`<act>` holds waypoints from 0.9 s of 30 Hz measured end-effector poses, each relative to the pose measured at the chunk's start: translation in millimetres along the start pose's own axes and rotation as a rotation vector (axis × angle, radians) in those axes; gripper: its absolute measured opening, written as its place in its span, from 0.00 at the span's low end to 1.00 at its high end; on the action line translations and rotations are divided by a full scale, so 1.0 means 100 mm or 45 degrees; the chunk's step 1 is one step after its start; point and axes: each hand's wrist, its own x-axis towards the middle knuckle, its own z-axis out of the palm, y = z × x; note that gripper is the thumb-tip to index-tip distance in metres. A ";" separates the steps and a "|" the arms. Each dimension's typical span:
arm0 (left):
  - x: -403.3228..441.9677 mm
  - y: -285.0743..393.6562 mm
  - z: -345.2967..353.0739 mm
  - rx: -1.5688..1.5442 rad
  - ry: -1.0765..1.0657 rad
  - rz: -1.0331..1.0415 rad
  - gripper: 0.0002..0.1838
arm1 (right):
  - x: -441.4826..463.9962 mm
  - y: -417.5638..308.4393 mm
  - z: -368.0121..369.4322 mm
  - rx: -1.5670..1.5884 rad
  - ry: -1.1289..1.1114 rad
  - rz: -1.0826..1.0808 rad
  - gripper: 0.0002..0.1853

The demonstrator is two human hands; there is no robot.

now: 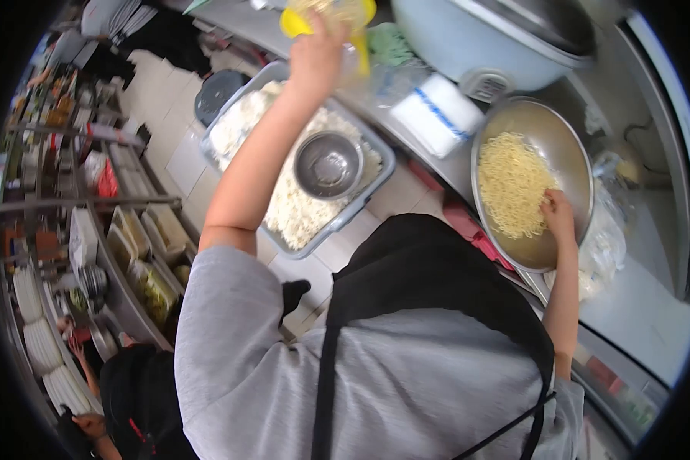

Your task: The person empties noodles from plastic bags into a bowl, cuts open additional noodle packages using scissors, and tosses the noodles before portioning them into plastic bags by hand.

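At the top, my left hand point(318, 61) reaches over a yellow bowl-like container point(290, 23) that holds thin pale noodles point(333, 9). Its fingers are bent into these noodles, though their tips are partly hidden. My right hand point(558, 211) is inside a large steel bowl point(579, 153) on the counter. The fingers there are closed at the edge of a heap of thin yellow noodles point(514, 188). Below my left forearm stands a grey tub point(387, 165) of white rice-like food point(303, 215), with a small metal bowl point(329, 165) resting in it.
A large light-blue cooker point(456, 46) stands behind a white package with blue print point(437, 115). Plastic bags point(606, 238) lie beside the steel bowl. On the left are shelves with food containers point(165, 230) and stacked plates point(44, 349). A co-worker point(142, 406) is at lower left; other people point(130, 23) stand farther back.
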 end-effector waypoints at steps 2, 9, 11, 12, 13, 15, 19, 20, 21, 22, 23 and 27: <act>0.16 -0.18 0.32 -0.122 -0.019 0.033 0.12 | -0.02 -0.07 -0.04 -0.039 -0.001 -0.004 0.15; 1.08 -0.28 -0.19 -0.950 0.268 -0.198 0.09 | -0.07 -0.14 -0.11 0.025 -0.012 0.011 0.16; 1.16 -0.05 -0.44 -1.430 0.149 -0.250 0.08 | -0.08 -0.14 -0.12 0.033 -0.043 0.031 0.15; 1.18 0.08 -0.54 -1.672 0.070 -0.229 0.09 | -0.09 -0.14 -0.11 0.030 -0.018 0.037 0.15; 1.14 0.33 -0.74 -1.924 -0.023 -0.253 0.09 | -0.11 -0.15 -0.11 0.026 0.005 0.044 0.15; 1.11 0.73 -0.79 -2.292 -0.254 -0.403 0.07 | -0.15 -0.20 -0.19 0.066 0.061 0.024 0.15; 1.11 1.82 -0.75 -2.869 -0.554 -0.454 0.07 | -0.18 -0.22 -0.68 0.285 0.263 -0.093 0.11; 1.14 2.11 -0.77 -2.898 -0.591 -0.503 0.06 | -0.17 -0.15 -0.81 0.284 0.277 -0.086 0.11; 1.19 2.38 -0.72 -2.935 -0.594 -0.514 0.06 | -0.13 -0.06 -0.95 0.361 0.375 -0.008 0.10; 1.22 2.65 -0.75 -3.001 -0.554 -0.498 0.06 | -0.08 0.05 -1.09 0.437 0.472 0.069 0.09; 1.27 2.88 -0.67 -3.046 -0.538 -0.510 0.05 | -0.03 0.16 -1.24 0.438 0.482 0.070 0.09; 1.47 3.60 -0.37 -3.006 -0.374 -0.434 0.04 | 0.41 0.78 -1.57 0.333 0.571 0.346 0.09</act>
